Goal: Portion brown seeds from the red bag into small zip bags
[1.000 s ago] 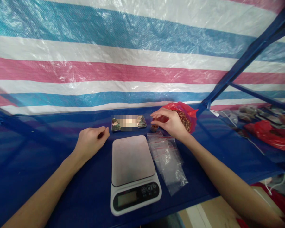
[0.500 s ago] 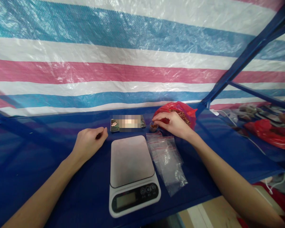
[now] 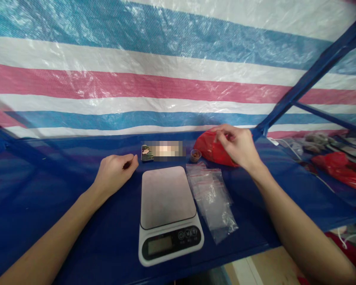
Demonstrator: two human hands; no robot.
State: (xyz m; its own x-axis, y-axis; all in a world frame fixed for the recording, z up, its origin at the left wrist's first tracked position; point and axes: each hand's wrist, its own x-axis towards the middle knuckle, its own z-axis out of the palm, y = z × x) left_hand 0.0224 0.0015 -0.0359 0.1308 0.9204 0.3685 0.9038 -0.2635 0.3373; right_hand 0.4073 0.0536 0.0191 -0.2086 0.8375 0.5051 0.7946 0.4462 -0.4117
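My left hand (image 3: 116,171) rests on the blue shelf, fingers curled in, with nothing visible in it. Just right of it lies a phone (image 3: 147,152), its screen mostly blurred out. My right hand (image 3: 235,143) is at the top of a red plastic bag (image 3: 210,147), fingers bent and closed on its edge; the fingertips are partly hidden. A small clear cup (image 3: 195,156) with brown bits inside stands by the bag, apart from the hand. Nearer me sits a white kitchen scale (image 3: 168,198) with a bare plate. Clear zip bags (image 3: 212,198) lie flat along its right side.
A striped plastic sheet (image 3: 136,87) hangs behind the blue shelf (image 3: 112,237). A slanting blue metal post (image 3: 302,87) rises at the right. Beyond it are another red bag (image 3: 341,168), a white cable (image 3: 290,148) and mixed items.
My right hand has left the cup and moved right and up onto the red bag. The bag's brown contents, visible before, are now hidden. The left hand stays curled beside the phone.
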